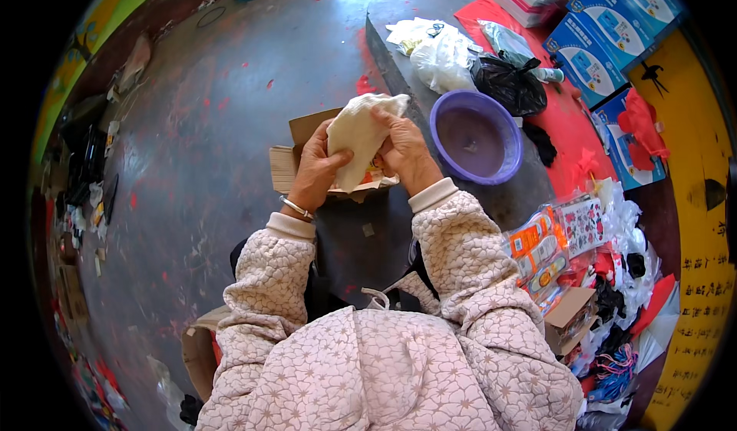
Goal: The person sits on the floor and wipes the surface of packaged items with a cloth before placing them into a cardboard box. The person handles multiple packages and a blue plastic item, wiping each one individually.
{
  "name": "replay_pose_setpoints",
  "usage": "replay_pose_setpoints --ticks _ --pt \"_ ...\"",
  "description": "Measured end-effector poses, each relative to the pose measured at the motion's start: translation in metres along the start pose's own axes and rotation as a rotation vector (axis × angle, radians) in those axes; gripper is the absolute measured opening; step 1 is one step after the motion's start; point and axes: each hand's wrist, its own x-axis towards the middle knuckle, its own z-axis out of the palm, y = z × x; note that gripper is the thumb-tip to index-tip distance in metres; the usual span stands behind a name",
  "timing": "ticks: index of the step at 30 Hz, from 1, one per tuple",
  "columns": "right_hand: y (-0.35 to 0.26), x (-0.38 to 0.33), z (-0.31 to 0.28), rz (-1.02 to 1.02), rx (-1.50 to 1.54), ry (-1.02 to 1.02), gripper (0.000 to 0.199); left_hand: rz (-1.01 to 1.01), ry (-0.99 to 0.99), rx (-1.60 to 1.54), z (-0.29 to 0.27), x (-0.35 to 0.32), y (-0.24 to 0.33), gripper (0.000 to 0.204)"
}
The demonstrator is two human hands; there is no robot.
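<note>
A flat, cream-coloured piece of cloth [358, 128] is held up in front of me between both hands. My left hand [316, 168] is closed on its lower left side, with the thumb lying across the front. Gripping the upper right part is my right hand [408, 148], its thumb pressed on the cloth and its other fingers mostly hidden. Just beneath the hands stands an open cardboard box [285, 171] with its flaps folded out. Something red and orange shows inside it, largely covered by the cloth and my hands.
To the right sits a purple basin [517, 148] of murky liquid. Beyond it lie white plastic bags [443, 59] and a black bag [513, 85]. Packaged insoles [540, 248] and a small cardboard box [570, 317] crowd my right side. Blue boxes [587, 59] stack against the yellow wall.
</note>
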Motion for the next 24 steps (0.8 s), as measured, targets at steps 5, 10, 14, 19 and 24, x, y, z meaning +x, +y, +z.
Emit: replay_pose_setpoints --ticks 5,10,14,19,24 --pt "-0.022 -0.013 0.015 -0.205 -0.044 0.044 0.019 -0.267 -0.045 0.091 -0.006 -0.001 0.01 0.034" --pt "-0.032 -0.024 0.007 -0.24 -0.274 -0.171 0.018 -0.332 0.078 0.263 -0.015 -0.008 0.002 0.044" --pt "-0.031 -0.029 0.011 -0.359 -0.427 -0.229 0.022 -0.577 0.203 0.095 -0.026 -0.011 0.003 0.052" --pt "-0.011 -0.043 0.019 -0.136 -0.533 -0.403 0.029 -0.417 -0.12 -0.521 -0.007 -0.014 -0.003 0.064" --pt "0.007 -0.036 0.025 -0.147 -0.368 -0.341 0.019 -0.147 -0.075 -0.432 -0.006 -0.016 0.001 0.055"
